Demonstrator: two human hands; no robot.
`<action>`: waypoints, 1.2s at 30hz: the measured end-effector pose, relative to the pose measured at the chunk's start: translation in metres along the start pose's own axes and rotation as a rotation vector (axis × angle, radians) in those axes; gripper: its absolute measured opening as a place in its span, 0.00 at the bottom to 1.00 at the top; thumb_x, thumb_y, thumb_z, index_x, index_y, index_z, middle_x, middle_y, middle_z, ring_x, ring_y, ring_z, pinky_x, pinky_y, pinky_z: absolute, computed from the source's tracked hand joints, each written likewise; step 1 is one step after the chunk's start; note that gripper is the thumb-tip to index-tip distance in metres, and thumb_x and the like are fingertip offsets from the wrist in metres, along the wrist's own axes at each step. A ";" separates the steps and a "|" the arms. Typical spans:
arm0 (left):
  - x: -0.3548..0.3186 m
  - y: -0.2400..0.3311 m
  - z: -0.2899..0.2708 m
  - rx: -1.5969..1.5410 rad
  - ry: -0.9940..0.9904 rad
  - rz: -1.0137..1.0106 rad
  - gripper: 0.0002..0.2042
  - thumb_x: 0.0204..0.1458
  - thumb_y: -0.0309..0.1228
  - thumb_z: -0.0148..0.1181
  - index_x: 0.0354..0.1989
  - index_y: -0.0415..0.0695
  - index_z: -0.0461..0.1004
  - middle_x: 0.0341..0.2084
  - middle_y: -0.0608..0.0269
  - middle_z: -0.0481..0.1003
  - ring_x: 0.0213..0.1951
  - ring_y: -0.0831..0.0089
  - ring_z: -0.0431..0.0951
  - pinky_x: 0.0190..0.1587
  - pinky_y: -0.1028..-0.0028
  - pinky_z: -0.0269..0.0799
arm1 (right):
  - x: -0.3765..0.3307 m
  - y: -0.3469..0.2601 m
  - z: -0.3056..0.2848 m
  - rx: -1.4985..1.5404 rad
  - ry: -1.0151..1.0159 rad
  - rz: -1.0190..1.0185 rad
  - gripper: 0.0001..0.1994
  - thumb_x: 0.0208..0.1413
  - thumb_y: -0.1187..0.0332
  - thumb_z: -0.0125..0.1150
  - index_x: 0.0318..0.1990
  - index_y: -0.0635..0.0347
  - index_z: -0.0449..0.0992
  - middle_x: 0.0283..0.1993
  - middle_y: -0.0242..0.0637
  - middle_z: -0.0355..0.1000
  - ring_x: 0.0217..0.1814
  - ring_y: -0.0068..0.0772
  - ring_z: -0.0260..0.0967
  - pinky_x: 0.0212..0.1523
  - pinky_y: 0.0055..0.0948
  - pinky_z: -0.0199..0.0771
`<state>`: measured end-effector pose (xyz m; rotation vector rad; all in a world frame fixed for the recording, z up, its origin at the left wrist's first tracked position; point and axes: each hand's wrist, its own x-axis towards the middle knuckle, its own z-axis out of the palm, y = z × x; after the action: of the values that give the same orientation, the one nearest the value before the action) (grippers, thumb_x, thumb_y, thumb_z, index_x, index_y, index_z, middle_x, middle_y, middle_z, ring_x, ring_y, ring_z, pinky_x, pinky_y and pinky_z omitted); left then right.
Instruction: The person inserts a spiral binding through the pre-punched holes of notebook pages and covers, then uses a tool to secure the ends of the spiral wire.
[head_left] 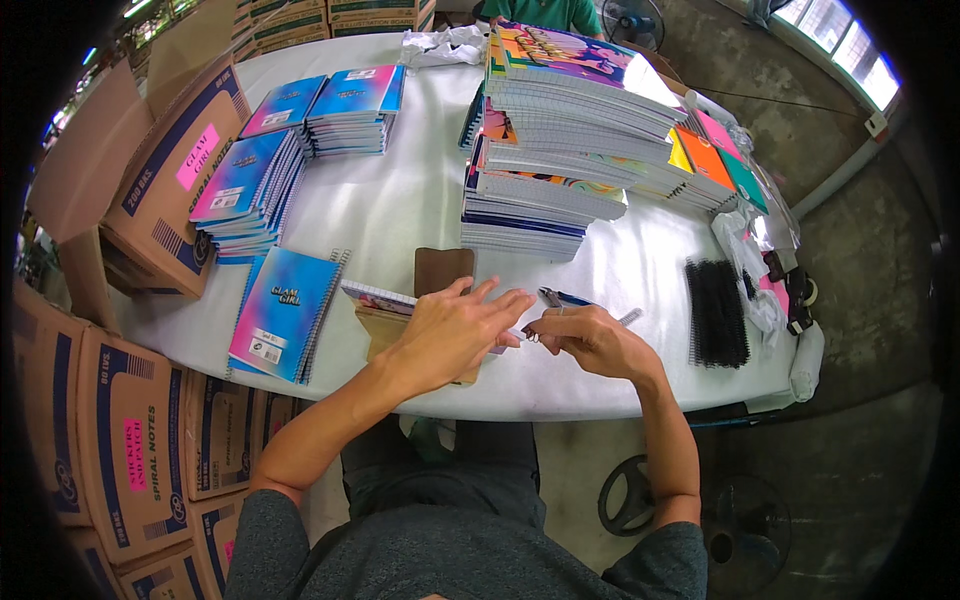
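My left hand (455, 325) lies with fingers stretched out over a notebook (378, 296), whose printed edge shows left of the wrist. Beneath it is a tan board (383, 333), mostly covered by the hand and forearm. At the notebook's right end my right hand (590, 338) is closed in a pinch on a small dark wire coil end (531, 336). Just beyond the right fingers are pliers (550, 297), partly hidden by that hand; I cannot tell whether they touch it. A brown pad (442, 268) sits beyond the left hand.
Blue-pink spiral notebooks (285, 310) lie at left, with more stacks (245, 190) behind. A tall notebook pile (560, 130) stands ahead. Black wire coils (716, 315) and a tape dispenser (800, 300) are at right. Cartons (130, 440) line the left; a person (550, 14) is across the table.
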<state>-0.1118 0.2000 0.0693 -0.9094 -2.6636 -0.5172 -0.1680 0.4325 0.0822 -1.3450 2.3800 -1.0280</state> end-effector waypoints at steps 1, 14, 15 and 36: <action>-0.001 0.000 0.000 0.013 0.002 0.013 0.27 0.53 0.39 0.60 0.62 0.47 0.67 0.52 0.59 0.76 0.57 0.58 0.74 0.58 0.59 0.68 | 0.000 0.002 -0.002 -0.002 -0.063 -0.003 0.14 0.50 0.84 0.55 0.43 0.61 0.77 0.28 0.42 0.72 0.31 0.42 0.71 0.35 0.39 0.71; 0.000 0.001 0.000 -0.012 -0.021 -0.059 0.27 0.52 0.37 0.61 0.62 0.47 0.67 0.52 0.57 0.75 0.55 0.57 0.75 0.55 0.60 0.72 | -0.006 -0.025 0.003 -0.282 0.114 -0.084 0.14 0.48 0.80 0.60 0.44 0.62 0.74 0.39 0.42 0.72 0.36 0.45 0.73 0.35 0.40 0.72; -0.001 0.001 0.000 -0.003 -0.021 -0.054 0.27 0.52 0.38 0.60 0.62 0.47 0.66 0.52 0.57 0.75 0.55 0.57 0.75 0.54 0.60 0.72 | -0.008 -0.022 0.005 -0.323 0.129 -0.113 0.15 0.48 0.80 0.60 0.45 0.62 0.74 0.40 0.42 0.72 0.36 0.45 0.73 0.36 0.40 0.72; 0.004 0.013 0.005 0.047 0.007 -0.041 0.26 0.52 0.36 0.61 0.61 0.45 0.66 0.54 0.60 0.72 0.48 0.59 0.76 0.49 0.64 0.74 | 0.000 -0.043 0.017 -0.318 0.237 0.039 0.08 0.54 0.71 0.61 0.39 0.61 0.69 0.31 0.43 0.70 0.30 0.53 0.71 0.29 0.45 0.70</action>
<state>-0.1073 0.2141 0.0694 -0.8398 -2.6810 -0.4646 -0.1303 0.4099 0.0985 -1.3306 2.8329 -0.8675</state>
